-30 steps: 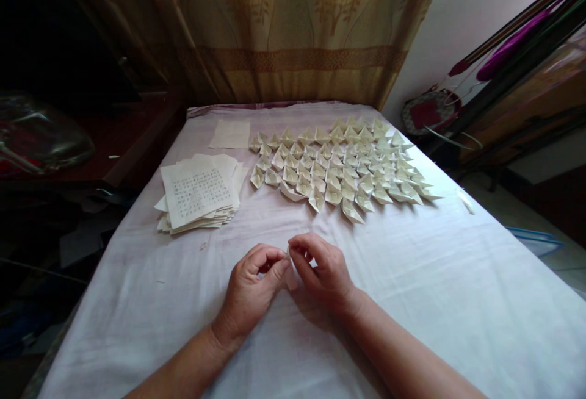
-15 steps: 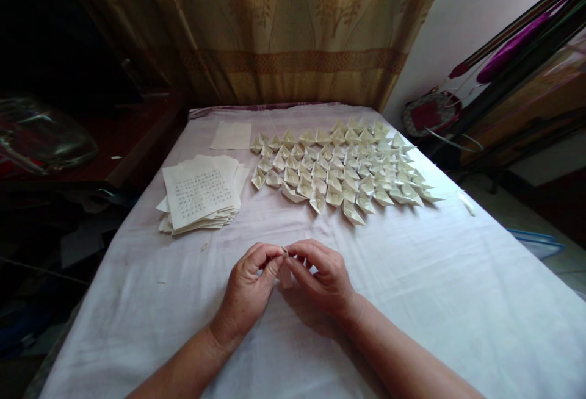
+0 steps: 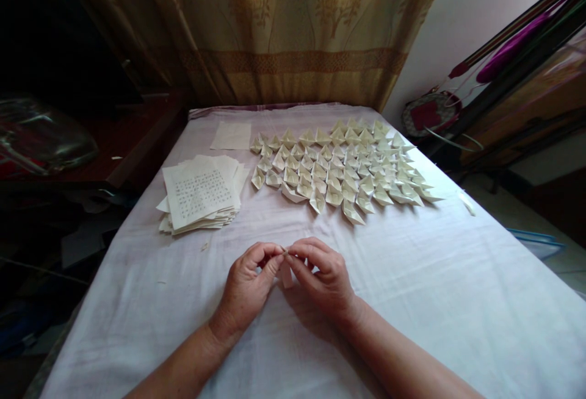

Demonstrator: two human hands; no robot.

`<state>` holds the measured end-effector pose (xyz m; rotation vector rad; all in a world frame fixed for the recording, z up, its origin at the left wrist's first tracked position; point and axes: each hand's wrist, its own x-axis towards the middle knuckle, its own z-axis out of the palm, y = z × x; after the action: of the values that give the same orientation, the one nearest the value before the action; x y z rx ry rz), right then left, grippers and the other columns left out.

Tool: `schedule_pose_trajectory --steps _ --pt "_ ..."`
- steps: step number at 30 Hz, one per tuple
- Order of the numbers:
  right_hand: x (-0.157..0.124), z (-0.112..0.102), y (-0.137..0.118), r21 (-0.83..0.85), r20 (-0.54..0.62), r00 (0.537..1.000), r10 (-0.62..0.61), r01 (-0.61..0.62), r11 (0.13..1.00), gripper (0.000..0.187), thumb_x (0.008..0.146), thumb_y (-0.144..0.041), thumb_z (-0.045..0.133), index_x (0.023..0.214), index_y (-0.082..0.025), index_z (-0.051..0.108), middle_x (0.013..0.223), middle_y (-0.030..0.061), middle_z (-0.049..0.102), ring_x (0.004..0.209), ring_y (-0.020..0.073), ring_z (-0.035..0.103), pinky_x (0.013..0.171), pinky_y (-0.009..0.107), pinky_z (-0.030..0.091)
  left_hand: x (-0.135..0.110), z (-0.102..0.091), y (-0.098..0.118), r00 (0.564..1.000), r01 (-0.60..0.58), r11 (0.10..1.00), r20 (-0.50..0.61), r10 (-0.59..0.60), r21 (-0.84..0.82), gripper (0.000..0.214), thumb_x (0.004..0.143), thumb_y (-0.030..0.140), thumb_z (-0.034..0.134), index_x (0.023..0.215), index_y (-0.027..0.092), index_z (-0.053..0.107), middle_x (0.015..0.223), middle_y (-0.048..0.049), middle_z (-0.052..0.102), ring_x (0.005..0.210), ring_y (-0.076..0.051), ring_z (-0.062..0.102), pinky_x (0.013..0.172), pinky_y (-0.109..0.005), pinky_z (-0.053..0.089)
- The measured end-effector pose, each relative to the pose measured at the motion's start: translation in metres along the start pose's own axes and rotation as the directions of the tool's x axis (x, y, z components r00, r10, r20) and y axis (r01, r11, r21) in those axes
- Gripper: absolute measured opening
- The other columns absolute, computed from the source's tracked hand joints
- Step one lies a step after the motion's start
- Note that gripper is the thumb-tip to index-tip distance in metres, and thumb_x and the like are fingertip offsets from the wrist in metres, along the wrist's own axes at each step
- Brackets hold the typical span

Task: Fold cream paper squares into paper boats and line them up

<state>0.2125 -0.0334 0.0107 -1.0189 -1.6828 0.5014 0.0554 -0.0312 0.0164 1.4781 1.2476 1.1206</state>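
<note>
My left hand (image 3: 251,277) and my right hand (image 3: 323,274) meet above the front middle of the bed-like surface's white cloth (image 3: 412,301). Thumbs and index fingers of both are pinched together on a small piece of folded paper (image 3: 285,252). Only a tiny tip of it shows between the fingertips; the rest is hidden. Beyond my hands, many folded paper boats (image 3: 334,194) stand close together in uneven rows. To the left lies a stack of square paper sheets (image 3: 201,194), the top one covered in handwritten characters.
A single blank sheet (image 3: 231,136) lies behind the stack. Small paper scraps (image 3: 204,246) dot the cloth at left, and a thin white strip (image 3: 467,204) lies near the right edge. A gold curtain (image 3: 293,33) hangs at the back; a bag (image 3: 430,115) is at right.
My fingertips have shifted very slightly around the folded paper, and the tip showing between them has tilted. The boats and the stack have stayed in place.
</note>
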Motion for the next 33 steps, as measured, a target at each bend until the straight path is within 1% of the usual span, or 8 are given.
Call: schedule_pose_trajectory --steps 5,10,13,17,20,23,29,33 --pt "0.000 0.000 -0.002 -0.024 0.014 1.000 0.019 -0.018 1.000 0.013 0.090 -0.016 0.058 0.084 -0.020 0.070 0.070 0.0022 0.069 0.060 0.0117 0.061 0.055 0.022 0.050 -0.001 0.001 -0.002 0.998 0.064 0.997 0.000 -0.064 -0.045 0.011 0.081 0.030 0.064 0.083 0.019 0.067 0.077 -0.0008 0.071 0.072 -0.015 0.066 0.070 -0.024 0.053" --pt "0.001 0.001 -0.002 0.020 0.018 1.000 0.018 -0.019 1.000 0.013 0.090 -0.016 0.058 0.083 -0.020 0.069 0.072 0.0023 0.069 0.062 0.0122 0.061 0.055 0.022 0.049 -0.001 0.001 -0.002 0.991 0.132 0.987 0.010 -0.132 -0.087 0.025 0.081 0.033 0.065 0.103 0.020 0.064 0.077 0.0007 0.069 0.071 -0.015 0.065 0.069 -0.025 0.053" --pt "0.000 0.002 -0.001 0.038 0.014 1.000 0.024 -0.025 0.999 0.014 0.090 -0.016 0.057 0.083 -0.020 0.069 0.071 0.0015 0.069 0.060 0.0113 0.059 0.055 0.021 0.049 0.000 -0.002 -0.002 0.996 0.088 0.995 0.035 -0.086 -0.046 0.016 0.082 0.034 0.065 0.088 0.019 0.069 0.076 -0.0013 0.069 0.071 -0.015 0.063 0.069 -0.025 0.052" --pt "-0.001 0.002 -0.002 0.041 0.021 0.999 0.051 -0.051 0.998 0.014 0.090 -0.017 0.056 0.084 -0.020 0.068 0.071 0.0011 0.069 0.058 0.0107 0.058 0.055 0.021 0.048 0.003 -0.004 -0.002 1.000 0.014 1.000 -0.007 -0.014 -0.026 0.016 0.078 0.035 0.070 0.075 0.020 0.070 0.082 -0.0027 0.067 0.075 -0.015 0.061 0.068 -0.023 0.050" --pt "-0.002 0.003 -0.002 0.059 0.021 0.994 0.109 -0.110 0.992 0.012 0.090 -0.019 0.056 0.085 -0.019 0.067 0.070 0.0001 0.068 0.054 0.0091 0.056 0.052 0.020 0.046 0.004 -0.003 -0.002 0.996 0.087 0.985 0.019 -0.085 -0.150 0.020 0.076 0.039 0.073 0.076 0.019 0.069 0.093 -0.0046 0.069 0.082 -0.017 0.064 0.073 -0.025 0.052" --pt "-0.004 0.004 -0.001 0.047 0.056 0.991 0.121 -0.123 0.991 0.007 0.088 -0.020 0.059 0.084 -0.019 0.065 0.069 -0.0005 0.067 0.055 0.0094 0.056 0.053 0.020 0.045 0.005 -0.004 0.000 0.981 0.192 0.945 0.076 -0.178 -0.266 0.023 0.075 0.040 0.074 0.078 0.018 0.067 0.080 -0.0014 0.069 0.077 -0.016 0.064 0.076 -0.027 0.053" --pt "-0.005 0.006 0.006 -0.065 0.111 0.981 0.156 -0.150 0.987 0.012 0.084 -0.016 0.055 0.078 -0.020 0.065 0.066 -0.0012 0.067 0.053 0.0099 0.054 0.052 0.020 0.044 0.011 -0.007 -0.001 0.958 0.246 0.894 -0.043 -0.282 -0.375 0.031 0.068 0.042 0.079 0.081 0.018 0.064 0.073 0.0023 0.066 0.068 -0.013 0.061 0.067 -0.024 0.052" --pt "-0.004 0.004 0.007 -0.042 0.108 0.972 0.207 -0.203 0.978 0.011 0.084 -0.018 0.055 0.080 -0.020 0.064 0.067 -0.0010 0.066 0.055 0.0105 0.056 0.054 0.020 0.045 0.014 -0.008 -0.004 0.942 0.271 0.861 -0.067 -0.329 -0.431 0.035 0.063 0.042 0.082 0.080 0.018 0.063 0.072 0.0030 0.065 0.066 -0.011 0.060 0.065 -0.022 0.050"
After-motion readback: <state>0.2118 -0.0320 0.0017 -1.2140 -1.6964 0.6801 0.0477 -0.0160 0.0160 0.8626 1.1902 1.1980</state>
